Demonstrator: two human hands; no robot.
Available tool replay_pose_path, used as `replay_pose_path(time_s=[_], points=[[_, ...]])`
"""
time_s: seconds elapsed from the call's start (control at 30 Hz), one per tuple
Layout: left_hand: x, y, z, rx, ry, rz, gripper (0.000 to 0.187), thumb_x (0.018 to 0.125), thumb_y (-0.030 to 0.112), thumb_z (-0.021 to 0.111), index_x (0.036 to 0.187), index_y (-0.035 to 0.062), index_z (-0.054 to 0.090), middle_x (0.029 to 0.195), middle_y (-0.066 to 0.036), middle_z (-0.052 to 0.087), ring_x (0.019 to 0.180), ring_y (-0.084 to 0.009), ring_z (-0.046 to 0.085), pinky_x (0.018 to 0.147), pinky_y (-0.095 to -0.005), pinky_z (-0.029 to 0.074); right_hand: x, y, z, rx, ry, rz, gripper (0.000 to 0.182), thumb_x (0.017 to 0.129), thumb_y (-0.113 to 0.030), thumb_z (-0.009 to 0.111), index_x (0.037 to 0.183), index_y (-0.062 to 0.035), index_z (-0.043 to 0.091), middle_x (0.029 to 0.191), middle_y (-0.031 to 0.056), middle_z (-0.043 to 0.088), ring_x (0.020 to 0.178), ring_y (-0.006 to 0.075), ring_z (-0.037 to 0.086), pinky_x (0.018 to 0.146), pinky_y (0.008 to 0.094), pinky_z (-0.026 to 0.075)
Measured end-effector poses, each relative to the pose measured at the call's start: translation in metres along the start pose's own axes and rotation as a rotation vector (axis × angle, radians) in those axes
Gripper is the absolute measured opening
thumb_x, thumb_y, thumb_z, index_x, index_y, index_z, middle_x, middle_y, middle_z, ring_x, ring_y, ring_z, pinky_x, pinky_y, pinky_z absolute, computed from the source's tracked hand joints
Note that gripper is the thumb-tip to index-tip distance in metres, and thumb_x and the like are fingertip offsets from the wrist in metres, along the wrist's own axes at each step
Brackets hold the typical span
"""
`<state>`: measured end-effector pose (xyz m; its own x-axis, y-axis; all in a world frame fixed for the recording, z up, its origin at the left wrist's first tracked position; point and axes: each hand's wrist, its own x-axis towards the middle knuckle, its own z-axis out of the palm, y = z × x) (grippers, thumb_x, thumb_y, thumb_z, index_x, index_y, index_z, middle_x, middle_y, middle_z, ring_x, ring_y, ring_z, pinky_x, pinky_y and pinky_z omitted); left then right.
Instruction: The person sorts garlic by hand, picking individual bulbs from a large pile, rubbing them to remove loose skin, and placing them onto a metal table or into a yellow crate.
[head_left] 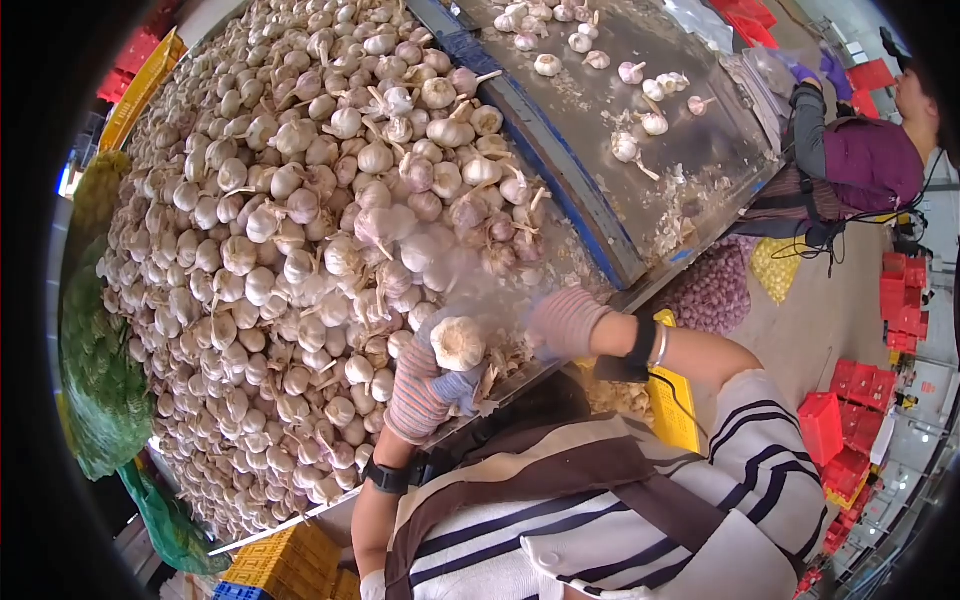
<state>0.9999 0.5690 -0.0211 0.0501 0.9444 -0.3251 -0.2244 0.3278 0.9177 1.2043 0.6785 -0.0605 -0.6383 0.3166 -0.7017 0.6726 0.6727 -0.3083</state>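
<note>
My left hand (425,385), in a striped work glove, is shut on a white garlic bulb (458,342) at the near edge of the table. A few centimetres to the right, my right hand (563,318) wears the same kind of glove and hovers by the edge of the heap; it is blurred and I cannot tell whether it holds anything. A large heap of garlic bulbs (290,230) with dry stems covers the table in front of me.
A grey metal chute (640,170) with a blue rim carries a few loose bulbs at upper right. Another person (860,160) works at its far end. A yellow crate (675,400) stands under my right arm, red crates (850,420) lie on the floor, and green mesh sacks (100,380) sit left.
</note>
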Motion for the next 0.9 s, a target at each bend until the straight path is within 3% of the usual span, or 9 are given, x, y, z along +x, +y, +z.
replay_pose_path(time_s=[0.2,0.3,0.43,0.53,0.6,0.67,0.73,0.8,0.9], points=[[-0.008,-0.001,0.002,-0.065,-0.028,0.066,0.047,0.077,0.004,0.071,0.119,0.0038,0.050,0.103,-0.003,0.060,0.088,-0.0098,0.057,0.078,-0.0260,0.049,0.010,0.024,0.002,0.352,0.132,-0.169,0.030,0.078,-0.030,0.067,0.087,-0.0021,0.062,0.080,0.0127,0.065,0.068,0.0277,0.061,0.061,0.0397,0.047],[-0.009,-0.009,0.003,-0.159,-0.040,0.006,0.049,0.078,0.002,0.071,0.121,0.0050,0.049,0.106,-0.003,0.059,0.087,-0.0091,0.058,0.073,-0.0251,0.050,-0.006,0.022,-0.010,1.710,-0.024,-0.354,0.032,0.085,-0.033,0.060,0.088,-0.0018,0.063,0.080,0.0085,0.064,0.071,0.0163,0.061,0.060,0.0305,0.047],[-0.001,0.005,0.015,-0.090,-0.146,-0.055,0.048,0.081,0.003,0.070,0.123,0.0058,0.048,0.097,-0.004,0.062,0.081,-0.0109,0.061,0.071,-0.0262,0.052,-0.029,0.032,-0.027,1.914,-0.014,-0.376,0.040,0.087,-0.037,0.059,0.097,0.0011,0.060,0.081,0.0084,0.065,0.066,0.0135,0.062,0.057,0.0267,0.050],[0.020,-0.008,0.041,0.244,-0.443,0.103,0.062,0.078,0.006,0.070,0.133,0.0074,0.041,0.089,-0.007,0.065,0.070,-0.0174,0.064,0.066,-0.0286,0.054,-0.038,0.080,-0.058,1.508,0.437,-0.493,0.033,0.089,-0.031,0.061,0.100,0.0003,0.061,0.082,0.0080,0.065,0.066,0.0116,0.063,0.053,0.0223,0.053],[0.036,-0.007,0.076,0.361,-0.774,0.167,0.074,0.075,0.007,0.072,0.139,0.0083,0.035,0.099,-0.012,0.063,0.077,-0.0236,0.066,0.071,-0.0340,0.054,-0.033,0.141,-0.081,1.787,0.479,-0.367,0.028,0.086,-0.024,0.066,0.102,-0.0017,0.061,0.083,0.0086,0.064,0.071,0.0148,0.066,0.062,0.0237,0.058],[0.047,-0.015,0.101,0.634,-0.921,0.412,0.071,0.076,0.010,0.070,0.139,0.0084,0.037,0.109,-0.016,0.060,0.088,-0.0295,0.065,0.078,-0.0404,0.052,-0.021,0.184,-0.093,0.987,1.053,0.110,0.032,0.084,-0.032,0.067,0.104,-0.0074,0.064,0.087,0.0098,0.066,0.077,0.0233,0.067,0.064,0.0320,0.055],[0.066,-0.020,0.098,0.784,-0.871,0.375,0.066,0.078,0.013,0.068,0.137,0.0079,0.039,0.112,-0.017,0.059,0.091,-0.0323,0.063,0.080,-0.0425,0.051,-0.038,0.154,-0.112,-0.520,1.300,0.506,0.039,0.081,-0.037,0.066,0.109,-0.0116,0.063,0.092,0.0106,0.067,0.085,0.0288,0.065,0.075,0.0393,0.051],[0.081,-0.014,0.089,1.234,-0.596,0.207,0.051,0.082,0.021,0.061,0.129,0.0076,0.046,0.112,-0.019,0.058,0.092,-0.0350,0.063,0.077,-0.0444,0.052,-0.027,0.140,-0.095,0.122,0.962,0.252,0.045,0.078,-0.040,0.063,0.116,-0.0160,0.060,0.101,0.0107,0.064,0.095,0.0295,0.062,0.084,0.0421,0.048],[0.114,-0.034,0.068,1.599,-0.187,0.005,0.036,0.080,0.014,0.061,0.113,0.0059,0.051,0.102,-0.023,0.059,0.084,-0.0309,0.066,0.067,-0.0406,0.054,0.001,0.086,-0.056,0.053,0.590,0.012,0.046,0.078,-0.034,0.064,0.119,-0.0142,0.055,0.110,0.0112,0.060,0.097,0.0289,0.062,0.082,0.0436,0.049]])
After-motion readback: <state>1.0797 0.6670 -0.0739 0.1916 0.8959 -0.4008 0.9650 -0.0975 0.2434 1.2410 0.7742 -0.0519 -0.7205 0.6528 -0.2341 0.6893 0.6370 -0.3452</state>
